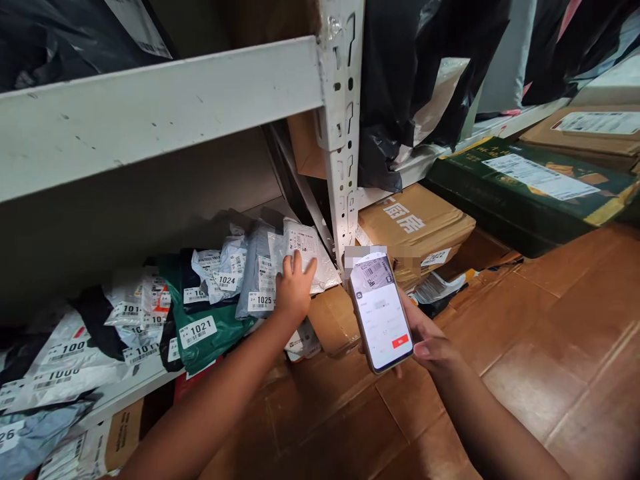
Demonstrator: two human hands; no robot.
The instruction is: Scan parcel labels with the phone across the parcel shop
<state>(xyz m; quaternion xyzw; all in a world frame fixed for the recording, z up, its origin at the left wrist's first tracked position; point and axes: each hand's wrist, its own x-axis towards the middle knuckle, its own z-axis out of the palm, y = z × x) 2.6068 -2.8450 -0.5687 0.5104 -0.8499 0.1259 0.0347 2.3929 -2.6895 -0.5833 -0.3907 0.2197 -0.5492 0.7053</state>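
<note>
My right hand [433, 337] grips a smartphone [383, 317], its screen facing up. The screen shows a camera picture of a label at the top and a small red button lower down. My left hand [296, 287] reaches onto the shelf, fingers spread on a white parcel bag [320, 257] with a printed label. Just left of that hand leans a grey parcel bag [253, 267] tagged 1025. Beside it lies a small white bag [235, 257] tagged 1024, and a green bag [200, 353] tagged 1021 hangs over the shelf edge.
A white perforated shelf post [345, 167] stands between the two bays, with a thick white beam [165, 107] above my left arm. Cardboard boxes [425, 227] and a dark green box [530, 193] sit at right. Brown floor tiles [540, 347] lie below.
</note>
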